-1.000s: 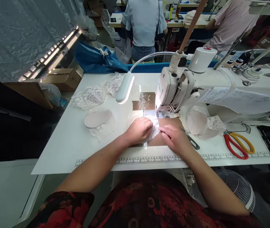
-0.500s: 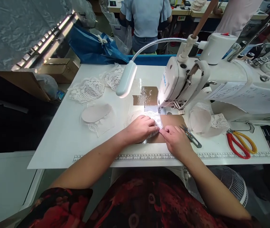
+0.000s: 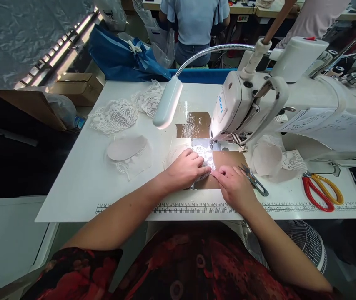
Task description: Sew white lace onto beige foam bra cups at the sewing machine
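White lace [image 3: 206, 155] is laid on the worktop [image 3: 78, 183]; far end sits at the presser foot [image 3: 211, 144], 1 o'clock from lace centre. Whether it is trapped underneath can't be made out. All clock calls are from the lace.

Left hand [image 3: 184, 170], 8 o'clock: fingers bunched and pressed on the lace; whether anything is pinched can't be told. Right hand [image 3: 236, 183], 4 o'clock: right edge of the lace looks pinched between thumb and forefinger. Fingertips of both are nearly met.

Step, as judged: edge lined up for stitching. Edge should be squared at the pinch, lace held flat, not pulled; openwork probably stretches easily. Feed is best left to the sewing machine [image 3: 228, 104], fingertips held clear of the foot.

Snips [image 3: 258, 185], also 4 o'clock, are parked just beside the right hand, tips toward the fingers; better turned away. Lamp [image 3: 167, 104], 11 o'clock, is well placed. Cup piece [image 3: 267, 160], 3 o'clock, and scissors [image 3: 322, 191], further out, should be left off the feed path.
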Demonstrator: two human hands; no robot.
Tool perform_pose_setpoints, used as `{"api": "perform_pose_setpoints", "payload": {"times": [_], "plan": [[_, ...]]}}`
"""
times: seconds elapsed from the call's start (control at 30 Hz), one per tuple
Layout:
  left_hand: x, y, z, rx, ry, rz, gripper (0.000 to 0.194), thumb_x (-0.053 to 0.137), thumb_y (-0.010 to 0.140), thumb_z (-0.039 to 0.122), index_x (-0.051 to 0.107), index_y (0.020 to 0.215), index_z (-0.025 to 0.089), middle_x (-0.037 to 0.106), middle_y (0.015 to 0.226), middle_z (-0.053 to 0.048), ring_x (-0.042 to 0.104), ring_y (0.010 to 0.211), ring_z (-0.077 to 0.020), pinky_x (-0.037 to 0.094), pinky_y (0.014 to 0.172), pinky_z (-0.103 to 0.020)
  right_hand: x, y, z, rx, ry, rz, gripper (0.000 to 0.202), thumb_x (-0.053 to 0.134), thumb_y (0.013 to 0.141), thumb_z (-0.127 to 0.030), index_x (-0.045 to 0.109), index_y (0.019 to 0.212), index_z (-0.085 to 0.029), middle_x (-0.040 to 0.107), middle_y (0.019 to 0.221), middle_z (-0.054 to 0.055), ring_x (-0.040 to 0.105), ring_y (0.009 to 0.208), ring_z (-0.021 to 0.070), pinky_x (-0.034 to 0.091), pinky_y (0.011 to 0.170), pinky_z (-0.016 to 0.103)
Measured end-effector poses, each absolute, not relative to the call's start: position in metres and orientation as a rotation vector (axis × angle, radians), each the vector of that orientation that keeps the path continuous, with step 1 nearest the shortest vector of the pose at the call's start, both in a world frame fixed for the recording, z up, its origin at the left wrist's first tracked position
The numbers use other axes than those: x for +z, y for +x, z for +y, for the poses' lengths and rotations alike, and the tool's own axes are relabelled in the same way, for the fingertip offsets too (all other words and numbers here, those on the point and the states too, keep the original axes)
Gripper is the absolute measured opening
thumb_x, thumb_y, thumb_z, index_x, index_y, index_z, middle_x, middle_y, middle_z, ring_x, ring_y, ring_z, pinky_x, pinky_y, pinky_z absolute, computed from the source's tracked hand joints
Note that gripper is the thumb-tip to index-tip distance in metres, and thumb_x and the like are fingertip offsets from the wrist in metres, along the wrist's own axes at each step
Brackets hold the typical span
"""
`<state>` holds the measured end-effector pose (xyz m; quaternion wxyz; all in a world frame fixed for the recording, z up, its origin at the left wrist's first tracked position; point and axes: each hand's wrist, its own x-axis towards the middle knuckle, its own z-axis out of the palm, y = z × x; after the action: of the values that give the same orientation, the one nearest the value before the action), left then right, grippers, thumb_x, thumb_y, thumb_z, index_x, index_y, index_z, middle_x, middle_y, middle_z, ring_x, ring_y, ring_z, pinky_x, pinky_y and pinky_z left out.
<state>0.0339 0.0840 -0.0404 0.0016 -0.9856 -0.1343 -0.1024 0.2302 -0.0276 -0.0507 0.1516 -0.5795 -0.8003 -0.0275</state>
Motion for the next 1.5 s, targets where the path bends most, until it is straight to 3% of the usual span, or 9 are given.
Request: {"api": "perform_pose_setpoints", "payload": {"times": [0.23,0.43,0.87,1.13,1.5], "plan": [[-0.040,0.035,0.082,-0.344,-3.091,-0.442,0.031,0.048,0.091,0.016,0.066,0.116,0.021,0.059,0.083,-0.008,0.049,0.077,-0.0198,0.038,0.082,-0.040,-0.049,0.236,-0.026,-0.007,-1.572,-2.248,0.033,0.045,0.087,-0.006,0.069,0.107,-0.017,0.065,0.091,0.007,0.048,0.074,0.0193,0.037,0.069,0.031],[-0.043,0.036,0.084,-0.447,-3.150,-0.350,0.031,0.050,0.091,0.014,0.066,0.117,0.015,0.060,0.122,-0.014,0.053,0.107,-0.0252,0.043,0.088,-0.039,-0.049,0.239,-0.026,0.039,-1.555,-2.146,0.032,0.044,0.090,-0.006,0.068,0.109,-0.014,0.066,0.093,0.008,0.054,0.080,0.0192,0.042,0.071,0.030],[-0.045,0.036,0.082,-0.389,-3.144,-0.429,0.040,0.045,0.089,0.014,0.060,0.126,0.014,0.061,0.128,-0.011,0.055,0.087,-0.0217,0.047,0.073,-0.035,-0.055,0.232,-0.020,-0.164,-1.649,-2.265,0.042,0.044,0.081,0.000,0.070,0.111,-0.015,0.062,0.084,0.007,0.042,0.072,0.0198,0.033,0.068,0.031],[-0.045,0.042,0.081,-0.348,-3.146,-0.511,0.041,0.046,0.086,0.013,0.061,0.124,0.006,0.059,0.131,-0.015,0.056,0.085,-0.0224,0.050,0.074,-0.036,-0.056,0.230,-0.020,-0.202,-1.664,-2.249,0.041,0.045,0.079,0.001,0.070,0.107,-0.015,0.061,0.083,0.007,0.041,0.071,0.0195,0.031,0.068,0.031],[-0.042,0.041,0.088,-0.418,-3.162,-0.485,0.040,0.043,0.088,0.009,0.063,0.122,0.007,0.062,0.129,-0.015,0.057,0.086,-0.0218,0.053,0.076,-0.036,-0.043,0.228,-0.013,-0.016,-1.837,-2.333,0.034,0.045,0.084,-0.004,0.072,0.100,-0.018,0.063,0.085,0.008,0.045,0.073,0.0192,0.027,0.063,0.031]]}}
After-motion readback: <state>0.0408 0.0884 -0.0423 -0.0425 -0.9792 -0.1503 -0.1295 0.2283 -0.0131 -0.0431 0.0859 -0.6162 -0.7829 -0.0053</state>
